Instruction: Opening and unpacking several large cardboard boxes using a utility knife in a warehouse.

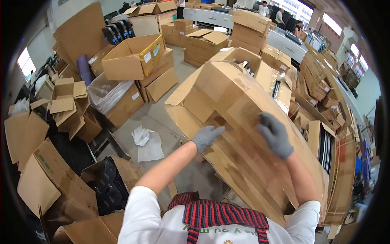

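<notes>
- Head view looks down on a big flattened cardboard box [243,122], plain brown corrugated board with a dull matt face and long shallow creases running slantwise across it.
- It lies tilted in front of the person, resting over a heap of other cartons, its open flaps pointing up and away toward the far side.
- Left hand [206,137], in a grey knitted glove, lies flat with fingers stretched out on the board's near-left part (pressing, not clasping anything).
- Right hand [276,134], gloved alike, rests palm-down on the upper face with fingers curled a little; it grips nothing that I can see.
- Grey concrete floor [158,118] shows left of the box, with a crumpled white sheet [147,142] lying on it.
- Further left stands an open carton [134,57] stacked on others, and a clear plastic bag [106,91] spills out beside it.
- An open box of black items [107,185] sits low left; what they are is hard to tell.
- Underside of the big box is hidden, and its lower edge is cut off by the person's white sleeves and striped collar.
</notes>
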Demonstrator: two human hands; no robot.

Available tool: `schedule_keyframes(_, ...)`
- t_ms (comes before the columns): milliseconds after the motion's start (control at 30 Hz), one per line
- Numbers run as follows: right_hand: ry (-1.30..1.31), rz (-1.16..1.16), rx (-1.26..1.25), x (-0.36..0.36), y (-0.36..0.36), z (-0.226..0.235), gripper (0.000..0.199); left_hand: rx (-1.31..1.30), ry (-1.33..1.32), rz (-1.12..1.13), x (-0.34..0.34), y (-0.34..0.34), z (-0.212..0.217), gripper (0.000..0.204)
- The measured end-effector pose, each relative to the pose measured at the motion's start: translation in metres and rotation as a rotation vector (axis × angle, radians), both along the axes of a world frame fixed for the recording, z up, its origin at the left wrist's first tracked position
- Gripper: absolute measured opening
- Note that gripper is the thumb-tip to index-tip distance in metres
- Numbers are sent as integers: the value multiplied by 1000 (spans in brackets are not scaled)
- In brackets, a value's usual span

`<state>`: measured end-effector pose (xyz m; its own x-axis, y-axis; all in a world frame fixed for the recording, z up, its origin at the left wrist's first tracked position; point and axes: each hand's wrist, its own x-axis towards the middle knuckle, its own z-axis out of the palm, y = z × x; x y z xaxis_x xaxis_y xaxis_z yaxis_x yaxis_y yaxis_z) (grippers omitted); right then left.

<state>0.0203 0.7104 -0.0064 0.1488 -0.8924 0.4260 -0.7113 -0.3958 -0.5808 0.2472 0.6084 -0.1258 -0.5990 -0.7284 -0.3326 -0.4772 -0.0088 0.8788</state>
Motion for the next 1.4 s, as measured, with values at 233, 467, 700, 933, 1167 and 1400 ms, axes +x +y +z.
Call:
schedule_keyframes(233,-163,-83,441,39,-50,48,27,695,1245,611,-18,-44,-14,43)
schedule_keyframes(467,477,255,201,87,-103,125,22,384,1222,671,-25,-21,22,38)
schedule_keyframes(700,900,275,580,221,-164,175,14,371,1233,583,-36,13,34,35)
schedule_keyframes(933,1438,332,552,247,-200,133,16,383,1320,583,-45,24,49,33)
schedule_keyframes(1167,1685,343,592,258,-201,116,13,411,1290,506,-41,30,55,30)
schedule_keyframes(1400,1867,362,526,275,-197,99,13,362,1269,556,-38,40,48,31)
